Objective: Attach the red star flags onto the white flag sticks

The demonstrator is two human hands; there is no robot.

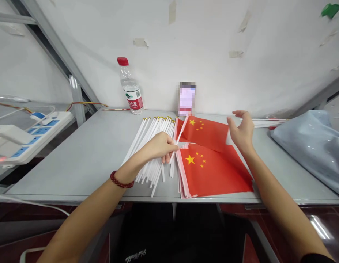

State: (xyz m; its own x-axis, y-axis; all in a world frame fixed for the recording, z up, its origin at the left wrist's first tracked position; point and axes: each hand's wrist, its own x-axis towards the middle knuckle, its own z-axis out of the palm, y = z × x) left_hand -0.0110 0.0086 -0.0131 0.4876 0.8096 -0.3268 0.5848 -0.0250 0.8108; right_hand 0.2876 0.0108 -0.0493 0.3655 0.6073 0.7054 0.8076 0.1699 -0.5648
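Observation:
My left hand (161,145) is closed around the lower part of a white flagstick. A small red flag (211,132) with yellow stars hangs from this stick and stretches to the right. My right hand (243,132), fingers apart and curved, is just beyond the flag's far end and holds nothing. Below lies a stack of red flags (218,173) with pale sleeve edges on their left side. Part of another red flag (180,136) shows behind the held stick. Left of these, a spread of white sticks (150,166) with gold tips lies partly under my left hand.
Against the wall stand a water bottle (132,95) with a red cap and a phone (187,99), blurred out. At the left is a power strip (37,137) with cables. A light-blue bag (312,142) lies at the right, beside more white sticks (268,123).

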